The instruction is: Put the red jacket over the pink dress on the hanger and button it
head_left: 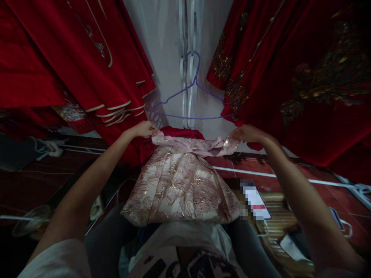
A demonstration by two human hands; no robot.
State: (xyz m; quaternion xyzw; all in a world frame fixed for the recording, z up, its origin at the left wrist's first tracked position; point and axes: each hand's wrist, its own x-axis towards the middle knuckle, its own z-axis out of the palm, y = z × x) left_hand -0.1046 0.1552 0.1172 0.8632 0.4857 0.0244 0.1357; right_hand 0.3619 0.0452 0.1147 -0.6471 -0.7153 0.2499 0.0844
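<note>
A pink brocade garment (185, 185) with a shiny gold floral pattern and pleats lies across my lap. Its narrow upper band (194, 145) is stretched sideways between both hands. My left hand (147, 129) pinches the band's left end, fingers closed. At the right end, my right hand (246, 133) grips the cloth near the wall; its fingertips are partly hidden. Just beyond the band hangs a bare purple hanger (195, 87) on a white pole. Red cloth (182, 133) shows behind the garment.
Red embroidered garments hang at left (116, 77) and right (261, 77). A phone (256, 202) lies on a slatted bamboo surface (272, 231) to my right, with a cable beside it. A clear plastic cup (31, 222) with a straw stands at left. A white rail (246, 172) crosses near the floor.
</note>
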